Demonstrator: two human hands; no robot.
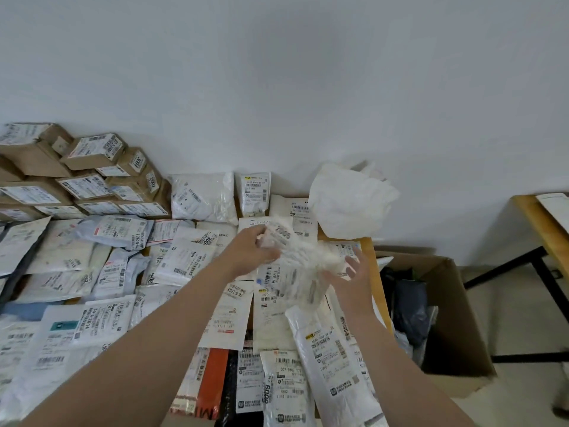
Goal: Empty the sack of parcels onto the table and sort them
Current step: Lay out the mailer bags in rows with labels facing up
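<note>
Soft parcel (295, 269) looked light, limp, slippery; left grip (251, 251) pinched its 10 o'clock edge; right grip (354, 272) hung released at 3 o'clock.

A box (137, 163) at the surface's (368, 251) far left reads "3004". A near-edge parcel (286, 380) reads "507 P802" and "609". A grey parcel (123, 231) beside the boxes reads "2611".

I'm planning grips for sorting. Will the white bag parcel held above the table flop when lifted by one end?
Probably floppy: the white bag parcel looks crumpled and sags between the left hand, which grips its top, and the open right hand. Likely light: one gripping hand seems to carry it. Its plastic film may be slippery.
</note>
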